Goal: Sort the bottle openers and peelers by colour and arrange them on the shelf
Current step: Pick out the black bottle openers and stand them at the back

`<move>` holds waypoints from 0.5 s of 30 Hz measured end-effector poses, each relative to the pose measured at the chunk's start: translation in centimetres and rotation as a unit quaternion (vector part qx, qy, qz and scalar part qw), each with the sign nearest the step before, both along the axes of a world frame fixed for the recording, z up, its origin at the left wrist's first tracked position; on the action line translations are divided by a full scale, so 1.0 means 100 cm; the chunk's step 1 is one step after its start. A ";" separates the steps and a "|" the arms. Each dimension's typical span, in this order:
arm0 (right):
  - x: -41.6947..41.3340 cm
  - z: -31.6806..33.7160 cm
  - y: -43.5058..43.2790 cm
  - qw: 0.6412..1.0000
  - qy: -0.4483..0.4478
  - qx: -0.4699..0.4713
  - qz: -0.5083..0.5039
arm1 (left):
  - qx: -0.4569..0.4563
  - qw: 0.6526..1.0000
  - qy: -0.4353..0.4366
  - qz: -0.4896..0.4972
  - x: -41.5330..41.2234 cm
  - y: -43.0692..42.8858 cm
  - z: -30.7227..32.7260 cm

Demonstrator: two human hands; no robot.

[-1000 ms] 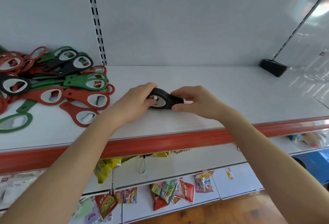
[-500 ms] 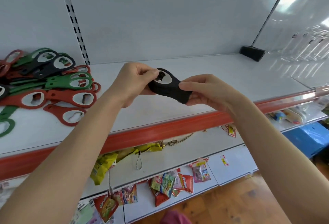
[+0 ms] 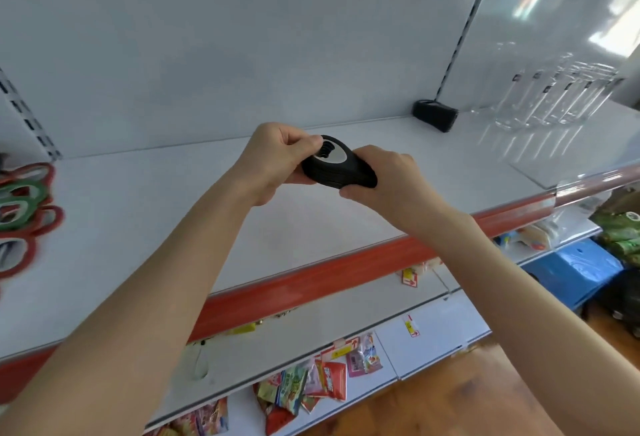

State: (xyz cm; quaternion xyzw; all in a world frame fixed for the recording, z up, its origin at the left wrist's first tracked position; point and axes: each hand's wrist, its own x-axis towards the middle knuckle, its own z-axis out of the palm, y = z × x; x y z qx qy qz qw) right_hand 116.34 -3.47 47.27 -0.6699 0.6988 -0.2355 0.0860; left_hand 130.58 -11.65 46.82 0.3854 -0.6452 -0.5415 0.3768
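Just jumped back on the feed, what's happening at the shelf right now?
A person holds a stack of black bottle openers in both hands above the white shelf. The left hand grips the ring end and the right hand the handle end, so nothing black is set down yet. A pile of red and green openers lies unsorted at the shelf's far left. A small black block sits at the back right, beside clear dividers.

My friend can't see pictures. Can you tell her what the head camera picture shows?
Two bare hands hold a stack of black bottle openers above a white shelf with a red front edge: the left hand grips one end, the right hand the other. Red and green openers lie blurred at the shelf's far left.
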 end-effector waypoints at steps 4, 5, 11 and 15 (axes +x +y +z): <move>-0.046 -0.001 -0.008 1.000 0.005 0.003 0.000 | 0.004 1.000 -0.002 0.002 -0.047 -0.009 0.000; -0.054 -0.002 -0.010 1.000 0.000 0.001 0.001 | 0.005 1.000 -0.001 0.005 -0.055 -0.011 -0.001; -0.116 -0.008 -0.028 0.999 -0.026 0.014 -0.021 | -0.057 0.994 -0.079 0.055 -0.114 -0.025 -0.015; -0.155 -0.018 -0.048 0.997 -0.020 0.028 -0.075 | -0.181 0.943 -0.275 0.048 -0.131 -0.028 -0.035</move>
